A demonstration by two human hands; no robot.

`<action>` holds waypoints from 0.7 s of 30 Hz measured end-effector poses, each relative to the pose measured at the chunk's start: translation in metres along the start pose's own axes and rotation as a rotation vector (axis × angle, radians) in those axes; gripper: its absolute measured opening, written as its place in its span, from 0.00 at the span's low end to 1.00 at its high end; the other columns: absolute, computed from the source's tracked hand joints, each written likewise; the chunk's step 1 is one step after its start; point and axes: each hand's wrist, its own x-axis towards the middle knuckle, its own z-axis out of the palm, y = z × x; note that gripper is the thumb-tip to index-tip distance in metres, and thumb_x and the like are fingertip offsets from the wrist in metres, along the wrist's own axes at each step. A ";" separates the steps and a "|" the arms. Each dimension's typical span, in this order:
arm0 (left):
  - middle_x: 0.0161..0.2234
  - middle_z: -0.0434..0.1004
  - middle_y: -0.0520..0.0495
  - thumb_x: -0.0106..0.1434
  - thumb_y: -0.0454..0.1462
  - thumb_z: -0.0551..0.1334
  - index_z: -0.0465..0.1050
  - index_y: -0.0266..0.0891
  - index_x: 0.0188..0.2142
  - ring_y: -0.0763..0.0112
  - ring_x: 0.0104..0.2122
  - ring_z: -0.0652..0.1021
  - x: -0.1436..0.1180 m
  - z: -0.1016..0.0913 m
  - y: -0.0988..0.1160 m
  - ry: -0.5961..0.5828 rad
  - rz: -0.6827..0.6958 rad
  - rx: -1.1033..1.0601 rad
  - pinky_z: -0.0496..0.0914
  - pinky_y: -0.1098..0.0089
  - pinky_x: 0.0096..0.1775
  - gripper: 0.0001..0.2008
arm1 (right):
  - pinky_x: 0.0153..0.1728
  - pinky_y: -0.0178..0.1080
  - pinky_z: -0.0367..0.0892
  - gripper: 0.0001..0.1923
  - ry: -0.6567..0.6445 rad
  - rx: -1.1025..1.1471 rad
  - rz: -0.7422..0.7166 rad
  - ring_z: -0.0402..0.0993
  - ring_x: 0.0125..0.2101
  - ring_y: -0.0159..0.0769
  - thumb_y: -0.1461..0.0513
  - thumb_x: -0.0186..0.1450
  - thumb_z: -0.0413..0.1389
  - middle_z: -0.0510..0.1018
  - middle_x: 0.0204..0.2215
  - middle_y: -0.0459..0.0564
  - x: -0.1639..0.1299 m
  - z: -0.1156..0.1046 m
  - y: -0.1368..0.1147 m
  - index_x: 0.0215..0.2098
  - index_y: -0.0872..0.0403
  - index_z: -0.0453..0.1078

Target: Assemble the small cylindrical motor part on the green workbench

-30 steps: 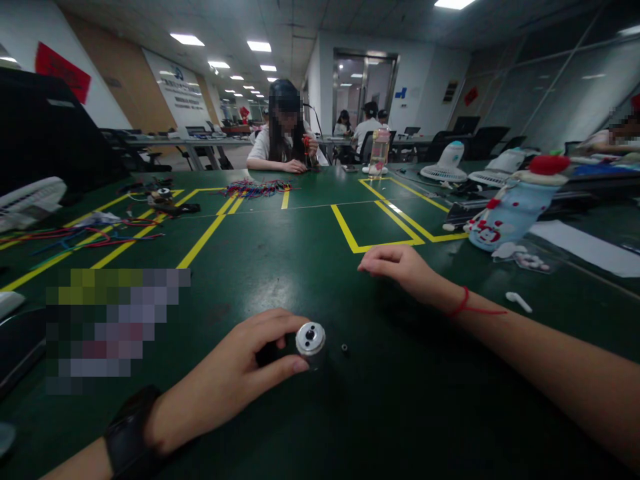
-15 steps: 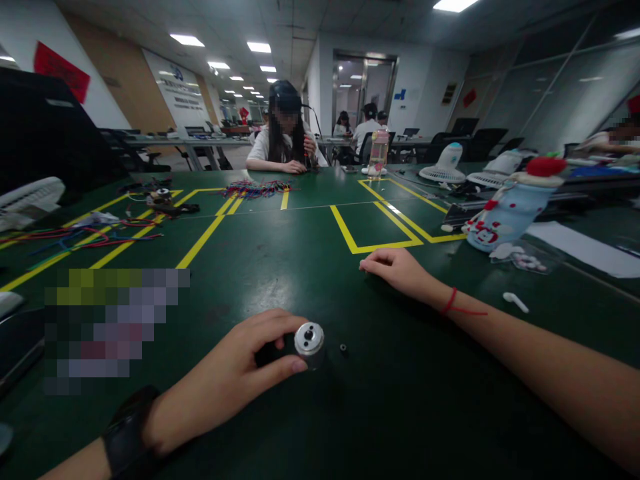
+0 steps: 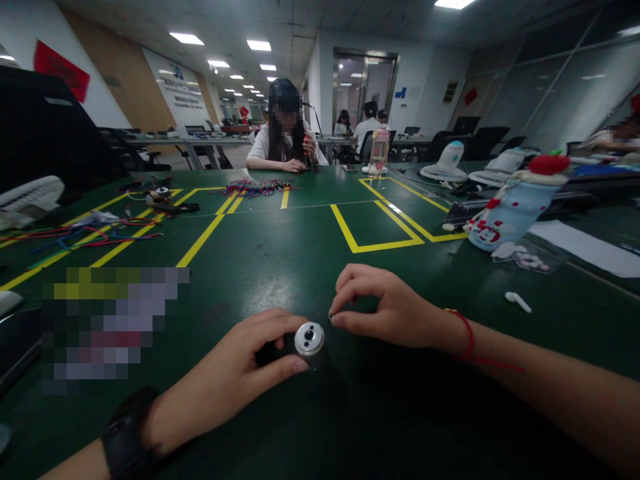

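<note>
My left hand (image 3: 235, 380), with a black watch on its wrist, is closed around a small dark cylinder with a silver end cap (image 3: 310, 339). It holds the cylinder down on the green table (image 3: 300, 260). My right hand (image 3: 395, 310), with a red string at the wrist, is just right of the cap. Its thumb and forefinger are pinched together on a tiny dark part (image 3: 331, 316), a finger's width from the cap. The small black piece that lay right of the cylinder does not show now.
A person (image 3: 285, 133) sits across the table by a pile of coloured wires (image 3: 255, 189). More wires (image 3: 75, 237) lie at the left. At the right are a blue plush-covered bottle (image 3: 510, 207), a white earbud (image 3: 518, 302), paper (image 3: 585, 247) and small fans (image 3: 447, 163). Yellow tape (image 3: 380, 245) marks the table.
My right hand has come back from near the yellow tape towards me and to the left, and now sits pinched beside the silver cap. My left hand and the cylinder have stayed put.
</note>
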 end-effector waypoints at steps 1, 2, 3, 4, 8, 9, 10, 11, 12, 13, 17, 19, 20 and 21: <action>0.46 0.75 0.50 0.68 0.40 0.61 0.68 0.51 0.55 0.63 0.43 0.75 0.000 0.001 -0.001 0.007 0.000 0.006 0.70 0.64 0.44 0.16 | 0.36 0.34 0.64 0.05 0.058 0.011 -0.003 0.69 0.34 0.31 0.61 0.62 0.61 0.71 0.33 0.47 0.001 0.002 -0.004 0.35 0.54 0.75; 0.46 0.75 0.50 0.67 0.39 0.61 0.67 0.51 0.55 0.63 0.44 0.75 0.000 0.002 -0.002 0.015 0.001 0.013 0.70 0.65 0.44 0.17 | 0.35 0.34 0.64 0.05 0.089 0.016 -0.007 0.69 0.34 0.31 0.60 0.63 0.61 0.71 0.33 0.46 0.002 0.004 -0.008 0.35 0.54 0.75; 0.47 0.75 0.50 0.67 0.39 0.62 0.67 0.51 0.55 0.63 0.44 0.75 0.000 0.003 -0.003 0.025 0.003 0.019 0.70 0.65 0.44 0.17 | 0.35 0.34 0.65 0.05 0.093 0.016 -0.011 0.68 0.34 0.31 0.60 0.63 0.61 0.71 0.33 0.47 0.003 0.006 -0.012 0.35 0.54 0.75; 0.47 0.74 0.50 0.67 0.39 0.62 0.67 0.51 0.55 0.62 0.45 0.74 0.000 0.004 -0.004 0.036 0.005 0.027 0.70 0.65 0.45 0.17 | 0.35 0.34 0.65 0.05 0.079 0.008 -0.015 0.68 0.34 0.31 0.60 0.63 0.61 0.71 0.34 0.47 0.004 0.008 -0.015 0.36 0.54 0.75; 0.48 0.74 0.50 0.66 0.39 0.62 0.68 0.51 0.54 0.62 0.46 0.74 0.000 0.004 -0.006 0.046 0.023 0.038 0.70 0.65 0.45 0.16 | 0.36 0.35 0.65 0.05 0.022 -0.032 -0.018 0.69 0.34 0.31 0.61 0.62 0.61 0.71 0.35 0.48 0.008 0.014 -0.023 0.36 0.54 0.76; 0.48 0.75 0.50 0.67 0.39 0.62 0.68 0.51 0.53 0.62 0.46 0.74 0.000 0.003 -0.006 0.042 0.026 0.037 0.70 0.65 0.45 0.16 | 0.37 0.35 0.65 0.06 0.022 -0.026 -0.012 0.69 0.34 0.31 0.61 0.62 0.61 0.71 0.35 0.48 0.009 0.013 -0.024 0.36 0.54 0.76; 0.47 0.75 0.51 0.67 0.39 0.62 0.68 0.51 0.53 0.62 0.46 0.74 0.000 0.002 -0.005 0.036 0.023 0.033 0.70 0.65 0.44 0.15 | 0.36 0.35 0.65 0.06 0.032 -0.015 -0.002 0.69 0.34 0.31 0.60 0.62 0.61 0.72 0.36 0.48 0.010 0.011 -0.024 0.36 0.55 0.76; 0.47 0.75 0.51 0.67 0.39 0.62 0.68 0.51 0.53 0.63 0.45 0.74 -0.001 0.000 -0.004 0.030 0.015 0.028 0.70 0.65 0.44 0.15 | 0.36 0.35 0.65 0.07 0.049 -0.004 0.017 0.68 0.34 0.31 0.59 0.62 0.61 0.72 0.36 0.48 0.011 0.009 -0.023 0.37 0.55 0.75; 0.47 0.75 0.51 0.67 0.39 0.62 0.68 0.51 0.53 0.63 0.45 0.75 -0.002 -0.001 -0.003 0.023 0.006 0.021 0.69 0.65 0.45 0.15 | 0.35 0.35 0.65 0.08 0.079 0.001 0.044 0.68 0.33 0.31 0.59 0.62 0.60 0.73 0.35 0.48 0.011 0.005 -0.020 0.37 0.55 0.75; 0.47 0.74 0.51 0.67 0.40 0.62 0.68 0.50 0.53 0.63 0.45 0.74 -0.003 -0.003 -0.002 0.017 -0.003 0.011 0.69 0.65 0.45 0.14 | 0.33 0.35 0.64 0.09 0.120 -0.006 0.081 0.68 0.32 0.31 0.58 0.63 0.59 0.73 0.34 0.48 0.011 0.001 -0.014 0.36 0.56 0.75; 0.48 0.74 0.50 0.68 0.40 0.61 0.69 0.49 0.52 0.63 0.44 0.74 -0.006 -0.005 0.005 -0.003 -0.009 -0.025 0.69 0.63 0.45 0.13 | 0.30 0.36 0.60 0.11 0.346 -0.042 0.325 0.65 0.28 0.31 0.55 0.62 0.59 0.74 0.29 0.47 0.004 -0.021 0.028 0.31 0.56 0.75; 0.48 0.74 0.49 0.68 0.40 0.61 0.69 0.49 0.52 0.63 0.45 0.74 -0.005 -0.004 0.010 0.001 -0.006 -0.029 0.69 0.63 0.46 0.13 | 0.28 0.36 0.59 0.13 0.458 0.018 0.474 0.65 0.25 0.32 0.53 0.59 0.60 0.73 0.25 0.47 -0.002 -0.031 0.053 0.31 0.57 0.75; 0.48 0.74 0.49 0.68 0.40 0.61 0.69 0.49 0.52 0.62 0.45 0.74 -0.005 -0.004 0.012 0.003 -0.004 -0.029 0.69 0.63 0.46 0.13 | 0.27 0.36 0.59 0.15 0.495 0.031 0.505 0.65 0.25 0.31 0.52 0.60 0.58 0.73 0.25 0.48 -0.005 -0.036 0.063 0.32 0.57 0.75; 0.48 0.74 0.49 0.68 0.40 0.61 0.69 0.49 0.52 0.62 0.45 0.74 -0.005 -0.003 0.014 0.006 -0.002 -0.029 0.69 0.63 0.46 0.13 | 0.26 0.36 0.59 0.17 0.529 0.047 0.530 0.65 0.24 0.31 0.52 0.62 0.56 0.73 0.26 0.48 -0.007 -0.039 0.071 0.33 0.58 0.74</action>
